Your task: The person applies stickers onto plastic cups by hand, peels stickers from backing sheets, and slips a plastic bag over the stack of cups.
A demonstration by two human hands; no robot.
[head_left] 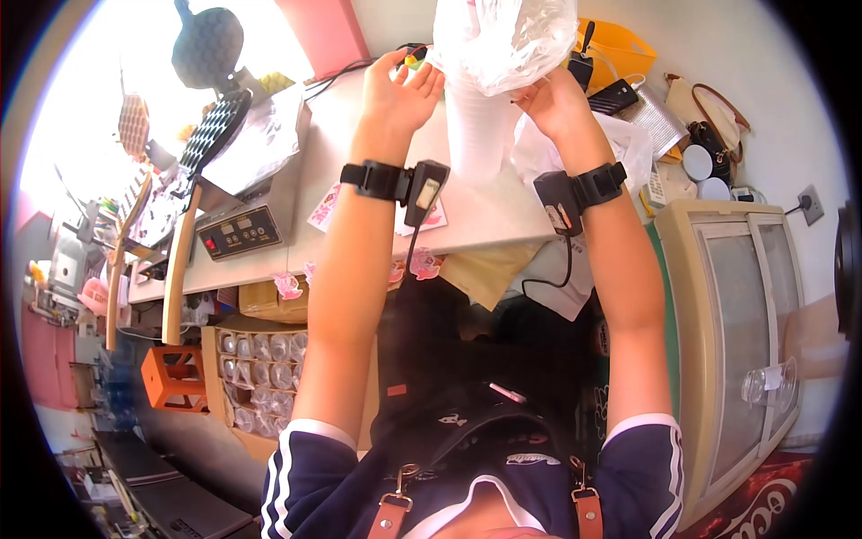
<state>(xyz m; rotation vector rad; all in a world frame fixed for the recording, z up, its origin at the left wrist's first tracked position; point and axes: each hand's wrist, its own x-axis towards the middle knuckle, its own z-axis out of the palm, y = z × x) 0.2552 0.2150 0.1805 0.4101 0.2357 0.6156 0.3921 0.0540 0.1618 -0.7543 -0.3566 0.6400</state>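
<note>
At the top centre stands a tall white stack of cups (474,130), with a crinkled clear plastic bag (512,40) over its upper part. My left hand (401,92) is beside the stack, palm up, its fingers apart and holding nothing. On the other side, my right hand (552,101) reaches under the bag's lower edge; its fingers are closed on the plastic, fingertips partly hidden. Another loose plastic bag (628,148) lies behind my right wrist. Both wrists wear black straps with small boxes.
A waffle maker (238,229) with long wooden handles stands on the counter (485,225) at the left. A yellow basket (620,49) and a foil pouch are at the back right. A glass-door cabinet (736,269) is at the right. Below left sit an orange stool (172,377) and a box of jars (260,373).
</note>
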